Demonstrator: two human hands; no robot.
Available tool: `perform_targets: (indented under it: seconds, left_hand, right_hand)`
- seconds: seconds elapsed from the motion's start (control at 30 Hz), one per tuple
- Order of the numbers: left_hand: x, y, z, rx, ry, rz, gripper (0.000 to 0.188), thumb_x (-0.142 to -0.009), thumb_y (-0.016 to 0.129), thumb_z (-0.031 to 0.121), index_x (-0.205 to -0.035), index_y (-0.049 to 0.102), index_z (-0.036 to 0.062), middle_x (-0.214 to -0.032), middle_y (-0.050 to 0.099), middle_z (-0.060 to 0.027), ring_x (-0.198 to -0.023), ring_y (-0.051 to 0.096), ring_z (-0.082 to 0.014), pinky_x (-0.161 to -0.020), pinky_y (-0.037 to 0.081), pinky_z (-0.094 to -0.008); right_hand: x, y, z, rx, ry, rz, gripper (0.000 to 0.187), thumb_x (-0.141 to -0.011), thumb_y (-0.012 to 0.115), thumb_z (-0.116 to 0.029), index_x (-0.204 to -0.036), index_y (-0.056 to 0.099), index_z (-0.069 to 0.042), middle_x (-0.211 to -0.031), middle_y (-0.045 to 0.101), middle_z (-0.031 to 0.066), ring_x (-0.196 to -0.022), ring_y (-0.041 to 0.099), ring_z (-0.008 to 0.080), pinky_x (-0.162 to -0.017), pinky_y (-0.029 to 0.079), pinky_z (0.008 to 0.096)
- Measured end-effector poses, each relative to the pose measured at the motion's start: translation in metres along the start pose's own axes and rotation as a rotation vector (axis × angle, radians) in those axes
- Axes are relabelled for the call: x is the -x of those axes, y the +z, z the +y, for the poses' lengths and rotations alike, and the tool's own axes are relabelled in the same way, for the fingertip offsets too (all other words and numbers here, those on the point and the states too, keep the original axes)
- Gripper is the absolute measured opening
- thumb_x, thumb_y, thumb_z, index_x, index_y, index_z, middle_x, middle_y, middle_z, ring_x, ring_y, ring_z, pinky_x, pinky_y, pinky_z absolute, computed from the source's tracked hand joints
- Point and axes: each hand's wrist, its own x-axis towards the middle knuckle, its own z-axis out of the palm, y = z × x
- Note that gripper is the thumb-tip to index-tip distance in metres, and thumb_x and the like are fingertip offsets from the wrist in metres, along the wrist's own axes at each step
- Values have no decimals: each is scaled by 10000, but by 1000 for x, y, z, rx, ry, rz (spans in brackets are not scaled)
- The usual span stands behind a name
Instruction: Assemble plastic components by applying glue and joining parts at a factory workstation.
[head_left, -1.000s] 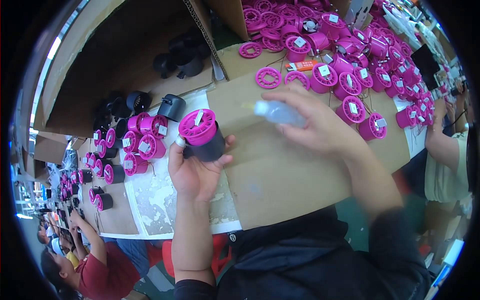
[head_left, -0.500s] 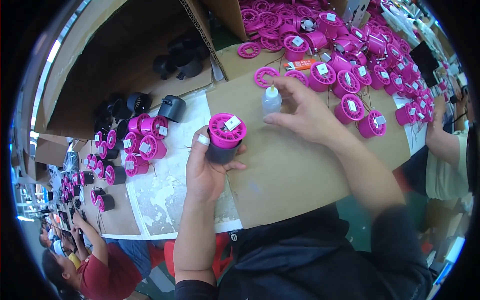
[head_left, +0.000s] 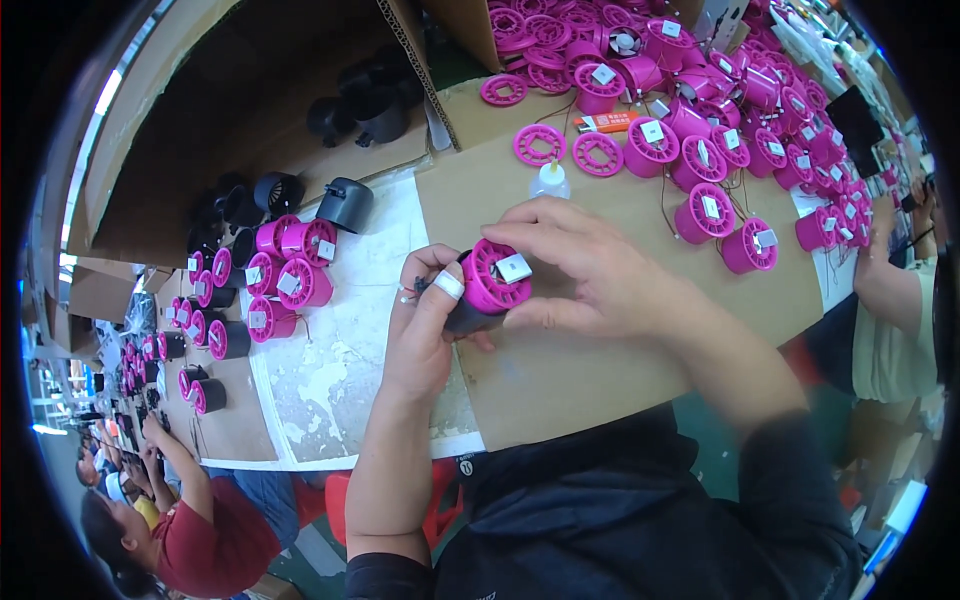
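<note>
My left hand (head_left: 425,315) is wrapped round a black plastic cup (head_left: 466,319), its thumb carrying a white wrap near the tip. Set into the cup is a pink slotted fan housing (head_left: 484,282) with a small white square piece on its end, tilted toward the right. My right hand (head_left: 595,270) grips the pink rim, fingers above and thumb below. Thin wires with a dark connector (head_left: 420,286) stick out beside the left fingers. Just beyond my right hand stands a small translucent squeeze bottle (head_left: 549,183), partly hidden by it.
Loose pink rings (head_left: 598,154) and an orange packet (head_left: 606,122) lie beyond the bottle. Many wired pink housings (head_left: 704,212) crowd the right. At left are pink-and-black assemblies (head_left: 229,340) and an open cardboard box (head_left: 300,60) with black cups. A co-worker in red (head_left: 225,535) sits at left.
My right hand has let go of the squeeze bottle, left standing on the cardboard, and come to the pink housing. My left hand has brought the cup rightward and tilted it.
</note>
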Motion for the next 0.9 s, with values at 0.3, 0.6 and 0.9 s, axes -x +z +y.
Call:
perform_targets:
  seconds: [0.3, 0.6, 0.9]
  left_hand:
    - [0, 13, -12, -394, 472, 183, 255, -1030, 434, 210, -1175, 536, 26, -1124, 603, -155, -948, 600, -246, -848, 506, -341]
    - [-1, 5, -20, -700, 829, 237, 296, -1045, 339, 158, -1094, 597, 21, -1103, 621, -165, -977, 593, -264, -911, 475, -349]
    - [0, 6, -23, -822, 994, 200, 314, -1082, 286, 225, -1139, 534, 41, -1095, 601, -160, -963, 597, -246, -895, 494, -364]
  right_hand:
    - [2, 4, -1, -181, 132, 2, 535, -812, 833, -199, -1267, 634, 0, -1126, 627, 109, -968, 626, 252, -866, 517, 337]
    - [5, 12, -5, -210, 118, -32, 569, -779, 866, -122, -1277, 626, 11, -1098, 619, 101, -949, 609, 222, -860, 502, 314]
    - [5, 17, -18, -168, 139, -45, 521, -807, 836, -113, -1268, 630, 14, -1075, 619, 95, -925, 607, 215, -845, 499, 315]
